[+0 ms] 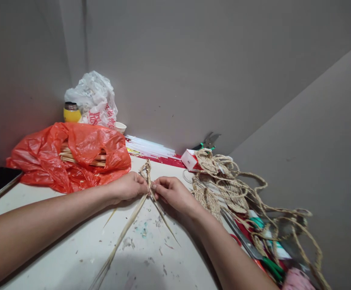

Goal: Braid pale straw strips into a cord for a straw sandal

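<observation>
Both hands meet at a braid of dry, straw-coloured plant fibre (146,171) over the middle of the white table. My left hand (133,186) pinches the braid from the left, just where its loose strands part. From the right, my right hand (171,192) grips the same spot between thumb and fingers. The twisted upper end of the braid sticks up beyond the fingertips. Below the hands, a long bundle of loose fibre strands (126,233) trails toward me, and a shorter strand slants down to the right. The fingertips partly hide the join.
An orange-red plastic bag (48,155) with dry strips inside lies at left, near a dark phone or tablet (0,181). Behind it are a yellow jar (71,114) and white bag (93,94). Glue sticks (151,147), pruning shears (210,141), coiled rope (235,195) and scissors (243,235) lie right.
</observation>
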`<state>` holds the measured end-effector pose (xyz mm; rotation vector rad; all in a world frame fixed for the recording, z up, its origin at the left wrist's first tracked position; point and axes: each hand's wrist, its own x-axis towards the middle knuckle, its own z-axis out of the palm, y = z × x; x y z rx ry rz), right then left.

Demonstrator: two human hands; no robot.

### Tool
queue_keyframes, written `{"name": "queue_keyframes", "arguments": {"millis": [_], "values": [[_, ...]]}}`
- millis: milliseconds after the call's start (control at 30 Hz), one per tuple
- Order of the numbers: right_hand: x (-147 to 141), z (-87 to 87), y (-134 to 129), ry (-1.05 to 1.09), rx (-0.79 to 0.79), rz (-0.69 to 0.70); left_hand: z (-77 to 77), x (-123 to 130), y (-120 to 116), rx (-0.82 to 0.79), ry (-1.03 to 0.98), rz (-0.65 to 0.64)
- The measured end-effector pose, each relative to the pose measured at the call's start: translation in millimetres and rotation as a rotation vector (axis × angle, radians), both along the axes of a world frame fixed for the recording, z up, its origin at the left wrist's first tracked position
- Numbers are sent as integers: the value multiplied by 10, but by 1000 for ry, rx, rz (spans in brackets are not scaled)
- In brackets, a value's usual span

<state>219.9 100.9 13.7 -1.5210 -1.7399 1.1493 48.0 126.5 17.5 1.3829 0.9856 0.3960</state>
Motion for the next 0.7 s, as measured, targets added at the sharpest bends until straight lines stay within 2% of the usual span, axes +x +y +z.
{"name": "queue_keyframes", "arguments": {"millis": [133, 233, 400, 567, 700], "values": [[27, -20, 23, -339, 273, -40, -17, -5, 30, -24, -12, 0], [36, -40, 35, -481, 332, -76, -21, -6, 42, -28, -14, 3], [104, -77, 74, -345, 275, -56, -1, -2, 23, -33, -9, 10], [118, -52, 83, -168, 239, -114, 4, 3, 13, -26, 0, 14], [43, -5, 27, -137, 203, -153, -10, -5, 16, -29, -19, 17]]}}
